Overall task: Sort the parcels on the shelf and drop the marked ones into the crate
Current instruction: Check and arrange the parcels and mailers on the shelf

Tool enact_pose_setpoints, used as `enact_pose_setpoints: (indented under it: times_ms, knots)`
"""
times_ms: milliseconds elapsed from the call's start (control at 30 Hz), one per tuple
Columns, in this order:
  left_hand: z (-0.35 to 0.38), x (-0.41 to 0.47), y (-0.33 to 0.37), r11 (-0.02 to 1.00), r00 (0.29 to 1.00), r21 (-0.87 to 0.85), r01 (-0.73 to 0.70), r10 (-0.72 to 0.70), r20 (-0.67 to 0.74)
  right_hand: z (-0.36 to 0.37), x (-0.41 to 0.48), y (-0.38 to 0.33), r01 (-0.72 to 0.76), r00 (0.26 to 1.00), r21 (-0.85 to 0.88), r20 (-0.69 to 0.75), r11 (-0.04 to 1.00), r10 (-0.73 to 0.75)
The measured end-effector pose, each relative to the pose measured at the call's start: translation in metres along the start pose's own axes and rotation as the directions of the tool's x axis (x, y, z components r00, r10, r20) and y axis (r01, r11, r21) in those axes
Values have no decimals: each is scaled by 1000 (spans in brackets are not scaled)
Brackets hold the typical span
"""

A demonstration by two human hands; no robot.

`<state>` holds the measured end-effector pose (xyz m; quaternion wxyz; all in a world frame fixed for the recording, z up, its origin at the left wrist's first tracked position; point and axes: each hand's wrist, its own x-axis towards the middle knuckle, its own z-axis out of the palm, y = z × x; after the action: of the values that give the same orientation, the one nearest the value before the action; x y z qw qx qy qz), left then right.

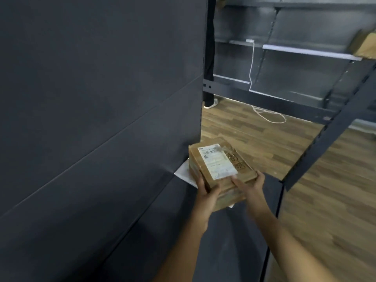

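The labelled parcel (222, 161) lies on what may be a second box at the dark shelf's (227, 237) edge. The left hand (205, 192) and right hand (250, 186) curl round its near corners. This is likely the pick-up step; next comes checking its mark and finding the crate, which is out of view.

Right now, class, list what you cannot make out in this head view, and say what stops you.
Head view:
Label on the top parcel: print too small, blurred.
Lower parcel: mostly covered by the top parcel, left hand and right hand.
Box at upper right: cut by the frame edge, blurred.
Crate: outside the view.
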<state>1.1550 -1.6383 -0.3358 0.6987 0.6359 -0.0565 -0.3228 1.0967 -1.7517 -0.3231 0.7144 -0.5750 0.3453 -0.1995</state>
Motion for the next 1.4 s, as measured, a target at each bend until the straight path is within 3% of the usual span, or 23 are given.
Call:
enact_pose_setpoints:
  times_ms: [167, 333, 433, 633, 800, 900, 1133, 1300, 1400]
  knots:
    - [4, -73, -2, 994, 999, -104, -43, 46, 22, -19, -69, -1, 71, 997, 27, -3, 997, -71]
    - [20, -172, 27, 956, 976, -198, -216, 213, -35, -25, -129, -30, 151, 988, -43, 20, 988, -151]
    - [26, -233, 56, 948, 955, -123, -293, 285, -78, -25, -174, -74, 227, 969, 25, 98, 973, -229]
    - [-18, -325, 127, 930, 882, -42, -365, 331, -335, -51, -249, -144, 365, 876, 211, 251, 907, -411]
    - [-54, -389, 155, 957, 955, 6, -291, 291, -61, -55, -312, -159, 420, 779, 195, 424, 886, -463]
    - [-66, -429, 144, 963, 964, 47, -265, 265, -9, -48, -350, -155, 432, 755, 224, 440, 874, -486]
    - [-89, -487, 111, 963, 963, 0, -269, 269, -23, -39, -409, -134, 298, 832, 305, 383, 905, -403]
    - [-112, -523, 108, 991, 990, 66, -116, 121, -71, -28, -420, -135, 29, 821, 124, 563, 992, -95]
    - [-127, -537, 117, 999, 990, -34, 5, -10, -137, -12, -434, -140, -59, 812, 61, 583, 996, 12]
